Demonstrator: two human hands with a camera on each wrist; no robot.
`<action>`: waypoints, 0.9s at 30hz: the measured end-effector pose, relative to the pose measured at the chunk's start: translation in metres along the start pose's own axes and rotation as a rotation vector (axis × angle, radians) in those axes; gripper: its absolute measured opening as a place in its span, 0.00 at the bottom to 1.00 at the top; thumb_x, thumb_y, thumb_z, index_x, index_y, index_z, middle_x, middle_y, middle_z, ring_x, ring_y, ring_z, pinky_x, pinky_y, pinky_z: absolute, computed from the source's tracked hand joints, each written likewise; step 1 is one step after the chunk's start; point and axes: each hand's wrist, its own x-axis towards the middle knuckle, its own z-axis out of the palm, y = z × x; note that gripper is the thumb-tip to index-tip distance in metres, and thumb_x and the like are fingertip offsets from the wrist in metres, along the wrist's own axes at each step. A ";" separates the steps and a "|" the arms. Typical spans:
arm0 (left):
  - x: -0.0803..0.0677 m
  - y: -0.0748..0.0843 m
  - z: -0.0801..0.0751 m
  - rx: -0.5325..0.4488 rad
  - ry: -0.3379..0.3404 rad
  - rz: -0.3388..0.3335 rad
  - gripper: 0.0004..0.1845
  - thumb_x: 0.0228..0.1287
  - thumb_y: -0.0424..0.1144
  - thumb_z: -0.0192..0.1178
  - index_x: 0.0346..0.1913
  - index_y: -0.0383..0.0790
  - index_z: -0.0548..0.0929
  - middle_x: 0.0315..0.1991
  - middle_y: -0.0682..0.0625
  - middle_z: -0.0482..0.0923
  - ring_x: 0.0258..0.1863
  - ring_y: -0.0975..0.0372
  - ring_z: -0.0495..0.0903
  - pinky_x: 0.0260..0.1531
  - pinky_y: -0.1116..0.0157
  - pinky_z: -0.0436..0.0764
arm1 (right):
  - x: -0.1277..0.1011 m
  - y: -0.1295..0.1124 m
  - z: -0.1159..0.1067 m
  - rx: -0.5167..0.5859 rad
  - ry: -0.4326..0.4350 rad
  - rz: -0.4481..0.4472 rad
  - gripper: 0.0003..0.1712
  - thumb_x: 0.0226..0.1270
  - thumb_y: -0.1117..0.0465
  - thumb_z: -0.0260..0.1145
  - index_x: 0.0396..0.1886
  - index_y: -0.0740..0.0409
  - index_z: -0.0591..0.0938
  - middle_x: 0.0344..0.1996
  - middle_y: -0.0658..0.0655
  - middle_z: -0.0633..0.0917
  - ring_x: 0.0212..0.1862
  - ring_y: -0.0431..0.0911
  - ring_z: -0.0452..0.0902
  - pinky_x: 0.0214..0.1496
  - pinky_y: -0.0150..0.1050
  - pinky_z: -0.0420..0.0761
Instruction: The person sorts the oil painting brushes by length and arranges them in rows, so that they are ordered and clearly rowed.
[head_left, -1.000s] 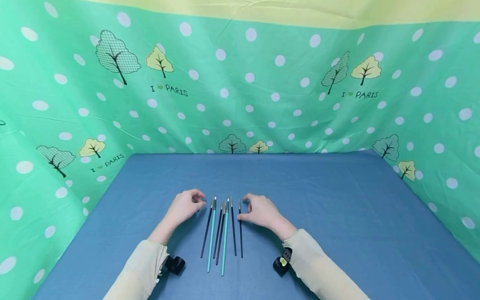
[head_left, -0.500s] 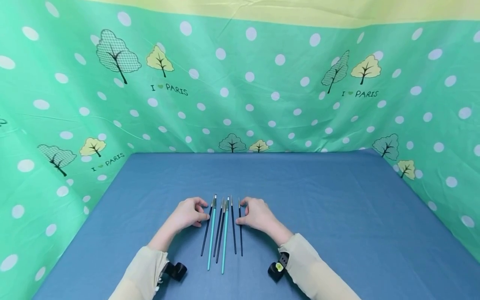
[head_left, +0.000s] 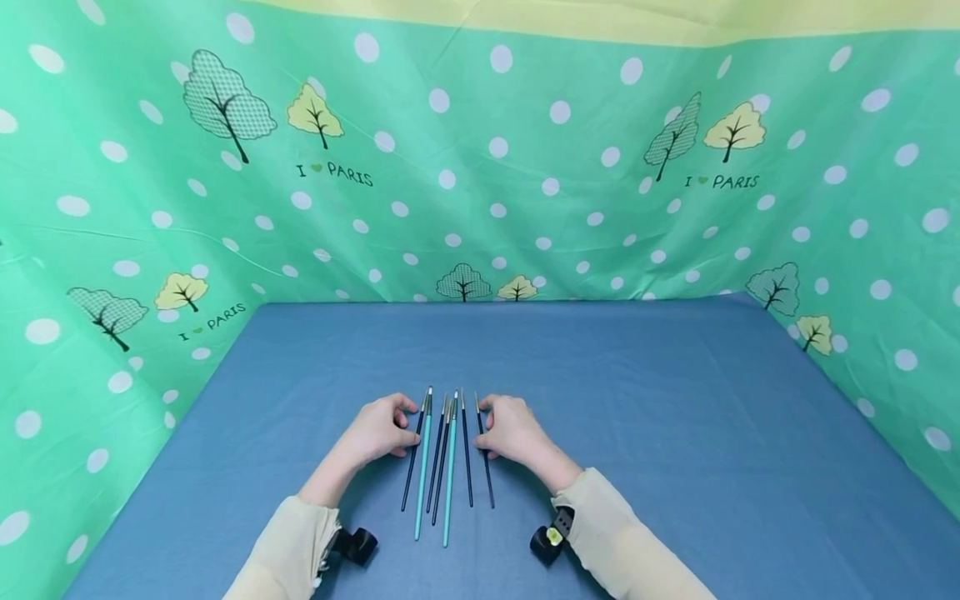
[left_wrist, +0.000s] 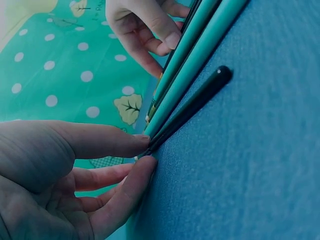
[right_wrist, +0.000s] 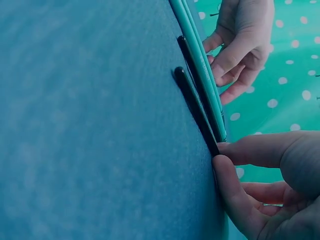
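Observation:
Several slim paintbrushes lie side by side on the blue cloth, bristles pointing away. Some handles are dark, and two are teal, the left teal paintbrush and the right teal paintbrush. My left hand pinches the leftmost dark paintbrush between thumb and fingertips. At the other end of the row, my right hand pinches the rightmost dark paintbrush, its handle end free. Between the hands lie the other dark paintbrushes, among them one dark paintbrush just left of the right hand.
Blue cloth covers the table around the brushes. A green dotted curtain with printed trees rises behind the table and along its sides. Black wrist cameras sit at both cuffs, the left camera and the right camera.
My left hand has come toward the row and taken hold of the leftmost dark brush. My right hand has closed its fingertips on the rightmost one, whose handle end has swung slightly right.

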 end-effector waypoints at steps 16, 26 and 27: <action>0.002 -0.003 0.002 -0.084 -0.020 0.021 0.20 0.43 0.27 0.62 0.44 0.36 0.73 0.25 0.45 0.66 0.15 0.58 0.74 0.16 0.67 0.79 | 0.001 0.000 0.005 -0.033 0.073 0.022 0.29 0.44 0.65 0.64 0.50 0.61 0.70 0.15 0.50 0.73 0.11 0.40 0.71 0.12 0.32 0.72; 0.003 -0.005 0.004 -0.091 -0.003 0.020 0.21 0.40 0.28 0.64 0.42 0.37 0.73 0.25 0.45 0.66 0.14 0.59 0.73 0.15 0.67 0.79 | 0.001 0.002 -0.001 0.084 0.049 0.038 0.26 0.45 0.65 0.63 0.48 0.59 0.72 0.17 0.51 0.75 0.14 0.42 0.73 0.15 0.34 0.73; 0.003 -0.006 0.004 -0.090 0.000 0.020 0.21 0.40 0.28 0.64 0.42 0.37 0.73 0.25 0.45 0.66 0.14 0.59 0.73 0.15 0.67 0.79 | 0.001 0.002 -0.002 0.098 0.042 0.044 0.25 0.45 0.65 0.63 0.48 0.59 0.72 0.18 0.52 0.75 0.14 0.43 0.73 0.16 0.34 0.74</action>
